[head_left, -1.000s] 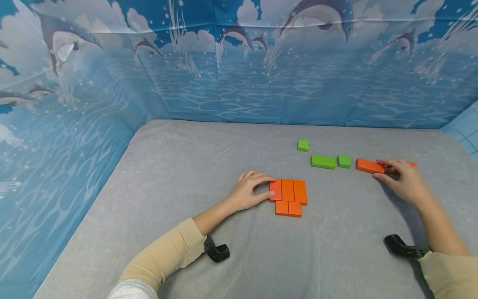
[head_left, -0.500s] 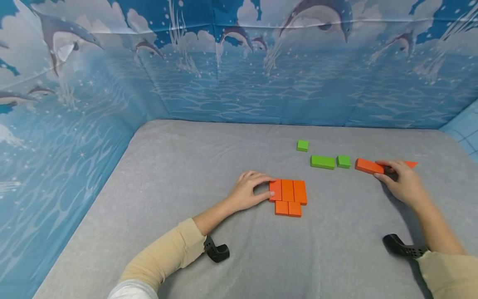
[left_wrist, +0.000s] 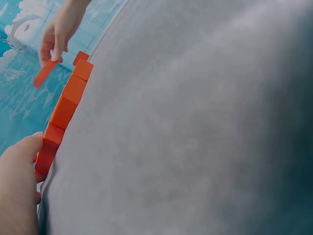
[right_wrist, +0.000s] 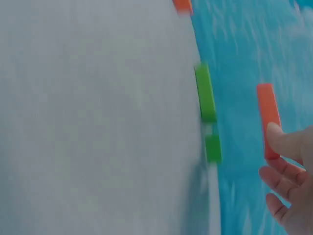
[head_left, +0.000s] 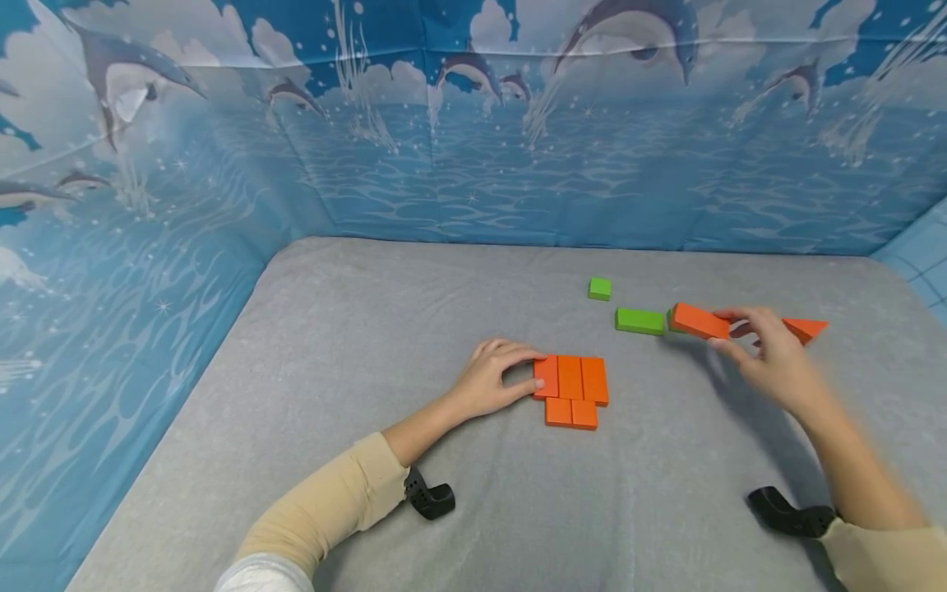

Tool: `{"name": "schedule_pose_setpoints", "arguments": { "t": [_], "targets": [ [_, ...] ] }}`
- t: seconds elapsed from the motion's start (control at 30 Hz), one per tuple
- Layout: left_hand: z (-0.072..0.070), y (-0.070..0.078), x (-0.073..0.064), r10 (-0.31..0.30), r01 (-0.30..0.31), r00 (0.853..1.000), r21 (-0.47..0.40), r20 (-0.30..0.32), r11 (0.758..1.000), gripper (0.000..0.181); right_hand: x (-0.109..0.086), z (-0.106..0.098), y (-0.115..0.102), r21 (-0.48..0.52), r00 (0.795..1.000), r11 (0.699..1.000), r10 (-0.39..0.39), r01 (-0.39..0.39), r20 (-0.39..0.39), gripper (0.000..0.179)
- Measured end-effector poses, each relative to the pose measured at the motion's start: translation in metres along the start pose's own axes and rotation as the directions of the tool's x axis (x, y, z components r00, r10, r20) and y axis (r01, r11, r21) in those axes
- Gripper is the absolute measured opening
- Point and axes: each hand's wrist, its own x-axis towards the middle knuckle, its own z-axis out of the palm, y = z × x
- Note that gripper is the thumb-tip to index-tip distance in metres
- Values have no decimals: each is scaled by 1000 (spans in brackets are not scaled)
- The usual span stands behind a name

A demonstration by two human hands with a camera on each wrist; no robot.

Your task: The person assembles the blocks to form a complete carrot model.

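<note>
My left hand point(head_left: 484, 382) pinches the ends of the leftmost orange rectangular block point(head_left: 547, 374) between thumb and fingers. That block lies flat against two more long orange blocks point(head_left: 581, 378), with two shorter orange blocks point(head_left: 570, 413) along their near side. Over at the right, my right hand point(head_left: 773, 358) holds another long orange block point(right_wrist: 268, 110) by one end, thumb on one face, raised above the cloth. In the head view it overlaps a small green block point(right_wrist: 213, 148), mostly hiding it. An orange triangular block point(head_left: 808, 330) lies on the cloth beyond my right hand.
A long green block point(head_left: 639, 321) lies left of the raised orange one, and a small green block point(head_left: 600, 288) sits farther back. Grey cloth point(head_left: 370, 329) covers the surface. Blue dolphin-print curtains point(head_left: 473, 164) rise behind and on the left.
My right hand has lifted the long orange block off the cloth and moved it left, over the small green block. More of the triangular block shows. My left hand stays put.
</note>
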Motion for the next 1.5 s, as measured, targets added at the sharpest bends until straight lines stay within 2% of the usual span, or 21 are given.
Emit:
{"name": "schedule_pose_setpoints", "arguments": {
  "t": [0.07,0.17,0.3,0.5,0.7,0.9,1.5],
  "targets": [
    [0,0,0,0,0,1000,-1,1,1000,38,-3,8,-15,20,997,997,-77,78,-14,39],
    [0,0,0,2,-2,1000,-1,2,1000,38,-10,21,-36,33,982,981,-189,189,-10,44],
    [0,0,0,7,-7,1000,4,-3,1000,38,-21,34,-61,72,964,962,-265,262,37,46],
    [0,0,0,8,-7,1000,9,-6,1000,38,-36,48,-88,188,934,928,-344,323,92,45],
    [0,0,0,2,-2,1000,10,-2,1000,39,-49,58,-102,206,917,920,-367,333,155,40],
    [-1,0,0,-2,2,1000,4,3,1000,39,-57,65,-107,178,909,915,-389,362,153,39],
    [-1,0,1,-3,3,1000,1,1,1000,38,-60,75,-106,82,932,942,-334,325,141,38]
  ]
}}
